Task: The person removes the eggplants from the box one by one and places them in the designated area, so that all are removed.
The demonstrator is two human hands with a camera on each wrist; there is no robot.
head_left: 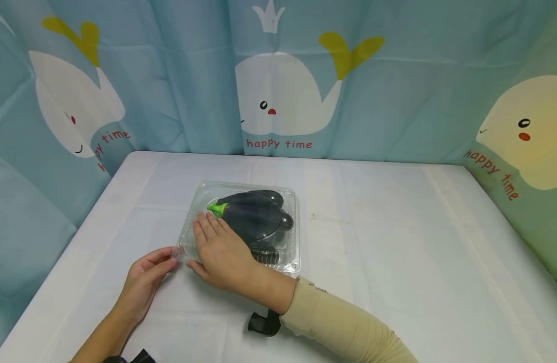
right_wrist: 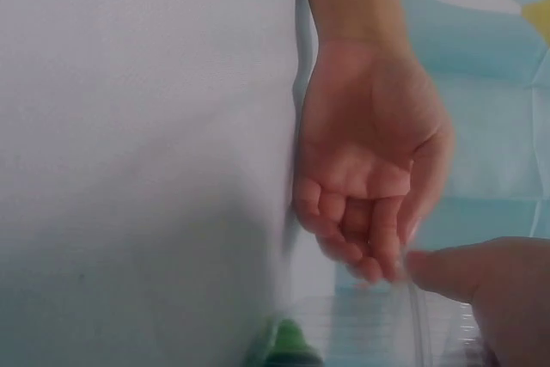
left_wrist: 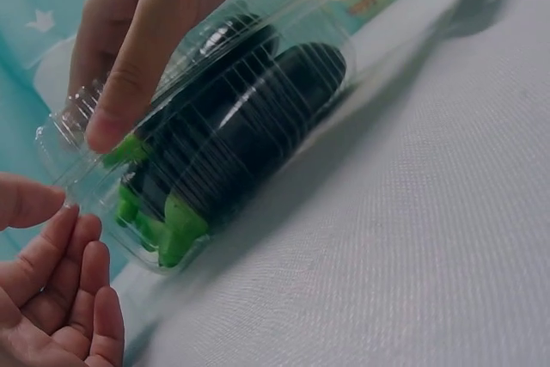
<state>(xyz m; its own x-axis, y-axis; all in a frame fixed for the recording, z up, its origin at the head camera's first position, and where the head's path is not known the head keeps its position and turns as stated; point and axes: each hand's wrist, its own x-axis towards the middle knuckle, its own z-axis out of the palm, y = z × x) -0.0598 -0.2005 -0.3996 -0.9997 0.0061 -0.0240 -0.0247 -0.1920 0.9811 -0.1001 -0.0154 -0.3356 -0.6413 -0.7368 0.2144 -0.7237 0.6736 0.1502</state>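
A clear plastic clamshell container (head_left: 297,227) lies on the table with its lid down over several dark purple eggplants (head_left: 253,217) with green caps. At its near left corner, the thumb and fingertips of my left hand (head_left: 144,280) pinch the plastic edge. My right hand (head_left: 225,254) rests palm down on the lid's near left part, fingers straight. The left wrist view has the eggplants (left_wrist: 249,126) behind the ribbed side wall, with the right hand (left_wrist: 150,40) above. In the right wrist view the left hand (right_wrist: 365,143) shows its palm; the container is mostly cut off.
A white cloth covers the table (head_left: 396,252). Blue curtains (head_left: 192,75) with whale prints hang behind and at both sides. A black strap piece (head_left: 264,323) is by the right sleeve (head_left: 342,322), and another dark piece (head_left: 142,357) shows at the bottom edge.
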